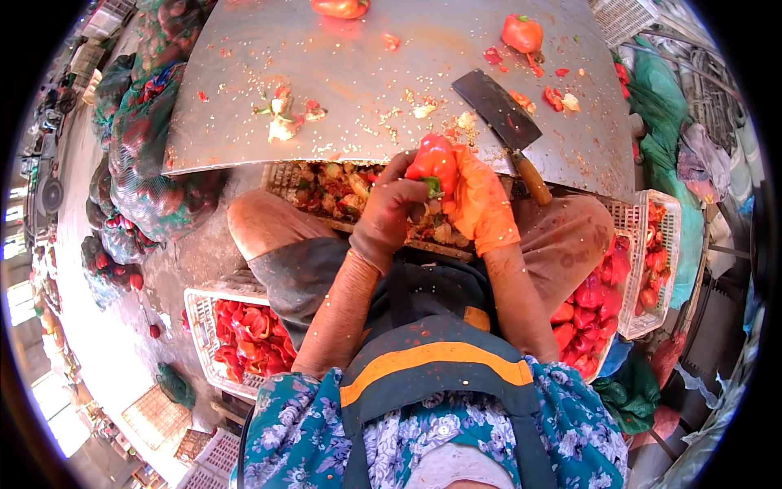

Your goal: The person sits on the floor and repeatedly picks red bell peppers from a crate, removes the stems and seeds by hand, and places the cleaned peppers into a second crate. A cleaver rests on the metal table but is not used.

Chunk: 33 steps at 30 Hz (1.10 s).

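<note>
Both hands hold one red bell pepper (435,160) just past the near edge of a metal table (342,67). My left hand (391,205), in a dark glove, has its fingers at the pepper's green stem end. Around the pepper's right side curl the fingers of my right hand (482,202), in an orange glove. A cleaver (498,110) lies on the table, its wooden handle over the near edge. Farther back rest two whole peppers (523,33) (340,7). A pepper core (282,119), seeds and scraps are scattered across the metal.
Below the table edge stands a crate of cores and scraps (317,189). A white crate (198,330) of opened peppers is at the left, and red peppers (592,305) fill another at the right. Mesh sacks (146,153) line the left side; a further crate (666,244) stands far right.
</note>
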Each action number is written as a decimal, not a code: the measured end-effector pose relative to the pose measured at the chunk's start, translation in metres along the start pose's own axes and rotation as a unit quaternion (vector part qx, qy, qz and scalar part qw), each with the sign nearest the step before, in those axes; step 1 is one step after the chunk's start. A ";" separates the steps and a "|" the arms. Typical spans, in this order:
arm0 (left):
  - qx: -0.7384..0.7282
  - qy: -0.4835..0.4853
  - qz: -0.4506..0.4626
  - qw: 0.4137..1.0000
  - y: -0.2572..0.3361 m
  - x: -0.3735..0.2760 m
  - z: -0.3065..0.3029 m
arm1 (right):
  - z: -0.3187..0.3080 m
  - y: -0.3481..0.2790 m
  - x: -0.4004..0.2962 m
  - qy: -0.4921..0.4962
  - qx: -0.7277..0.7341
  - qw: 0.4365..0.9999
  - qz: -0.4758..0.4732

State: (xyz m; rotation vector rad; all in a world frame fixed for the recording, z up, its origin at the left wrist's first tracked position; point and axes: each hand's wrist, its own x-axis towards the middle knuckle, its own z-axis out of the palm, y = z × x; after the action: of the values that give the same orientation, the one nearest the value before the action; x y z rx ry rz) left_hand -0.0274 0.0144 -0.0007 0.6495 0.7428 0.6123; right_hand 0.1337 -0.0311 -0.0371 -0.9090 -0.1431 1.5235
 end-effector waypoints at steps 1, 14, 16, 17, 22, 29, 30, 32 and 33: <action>0.005 0.006 -0.002 1.000 0.000 0.002 0.008 | -0.005 0.004 0.001 0.013 -0.044 0.999 -0.023; 0.044 -0.097 -0.017 0.994 -0.028 -0.022 0.014 | 0.029 -0.018 -0.032 0.063 -0.225 0.964 -0.128; 0.072 -0.095 0.004 0.993 -0.047 -0.023 0.013 | 0.030 -0.008 -0.048 0.031 -0.331 0.919 -0.210; 0.087 -0.090 0.022 0.992 -0.060 -0.019 0.008 | 0.020 -0.004 -0.045 0.042 -0.285 0.940 -0.186; 0.055 -0.056 -0.015 0.997 -0.018 -0.036 0.024 | 0.000 0.008 -0.040 0.025 -0.424 0.865 -0.268; 0.095 -0.054 0.147 0.983 -0.058 -0.022 0.012 | 0.084 -0.013 -0.058 0.119 -0.330 0.925 -0.146; 0.100 -0.069 0.183 0.976 -0.050 -0.021 0.013 | 0.070 -0.015 -0.049 0.096 -0.368 0.911 -0.160; -0.362 -0.115 -0.075 0.922 -0.048 -0.020 0.018 | 0.085 -0.027 -0.047 0.074 -0.393 0.907 -0.135; -0.349 -0.130 -0.129 0.919 -0.035 -0.028 0.007 | 0.081 -0.033 -0.043 0.063 -0.443 0.891 -0.077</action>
State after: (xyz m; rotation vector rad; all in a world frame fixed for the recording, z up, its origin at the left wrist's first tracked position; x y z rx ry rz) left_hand -0.0289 -0.0296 -0.0107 -0.0352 0.3105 0.4874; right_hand 0.1058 -0.0291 0.0559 -1.6621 -0.8465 1.2220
